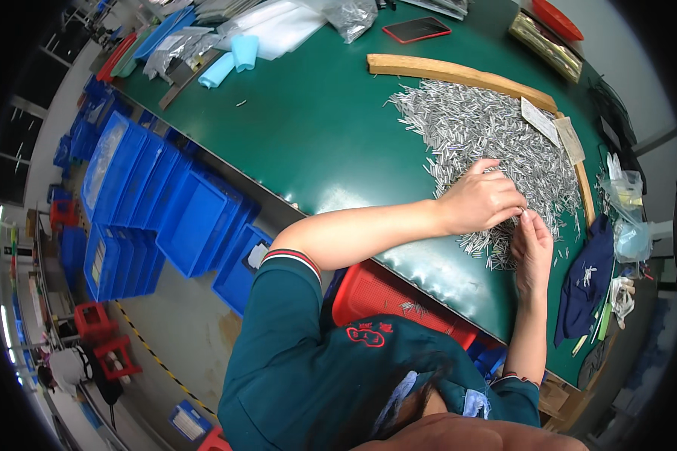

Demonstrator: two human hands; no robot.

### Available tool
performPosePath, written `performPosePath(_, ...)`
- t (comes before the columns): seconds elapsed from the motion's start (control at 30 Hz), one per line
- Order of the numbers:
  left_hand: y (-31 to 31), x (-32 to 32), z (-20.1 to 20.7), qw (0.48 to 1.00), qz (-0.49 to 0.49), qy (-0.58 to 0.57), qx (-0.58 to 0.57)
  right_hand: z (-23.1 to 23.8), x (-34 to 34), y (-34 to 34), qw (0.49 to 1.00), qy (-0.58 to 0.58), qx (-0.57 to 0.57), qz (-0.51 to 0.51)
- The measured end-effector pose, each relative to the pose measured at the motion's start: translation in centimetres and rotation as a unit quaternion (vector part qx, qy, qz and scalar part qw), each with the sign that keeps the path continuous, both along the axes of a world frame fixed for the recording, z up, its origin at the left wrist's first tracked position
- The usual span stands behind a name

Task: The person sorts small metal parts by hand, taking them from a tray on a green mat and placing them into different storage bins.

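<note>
A wide heap of small, thin silvery metal pins [466,120] covers the right part of the green table [301,128]. Over the near side of this heap, my left hand [483,199] and my right hand [532,240] meet at their fingertips. Thumb and forefinger of each are pinched together. Whatever lies between them is too small to make out. The other fingers of my left hand are partly raised. Some pins lie loose beside my right hand.
Wooden strips [459,73] border the heap, with paper slips [540,120] at the corner. A red tray [376,289] holding a few pins sits below the table edge. A phone [417,29] lies at the back; dark blue cloth [585,282] at right; blue bins [195,218] left.
</note>
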State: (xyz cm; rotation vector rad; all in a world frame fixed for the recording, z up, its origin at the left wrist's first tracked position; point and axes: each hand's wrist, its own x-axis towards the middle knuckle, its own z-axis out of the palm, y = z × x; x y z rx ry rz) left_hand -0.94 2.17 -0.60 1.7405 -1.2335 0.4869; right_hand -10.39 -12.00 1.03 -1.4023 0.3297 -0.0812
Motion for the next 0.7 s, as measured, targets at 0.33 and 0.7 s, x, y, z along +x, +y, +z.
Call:
performPosePath(0.33, -0.34, -0.32, -0.45, 0.999, 0.03, -0.035, -0.02, -0.25, 0.16, -0.21, 1.0, -0.002, -0.019, -0.02)
performPosePath(0.7, -0.3, -0.25, -0.18, 0.999, -0.013, 0.033, -0.027, -0.16, 0.02, -0.29, 1.0, -0.009, 0.001, -0.014)
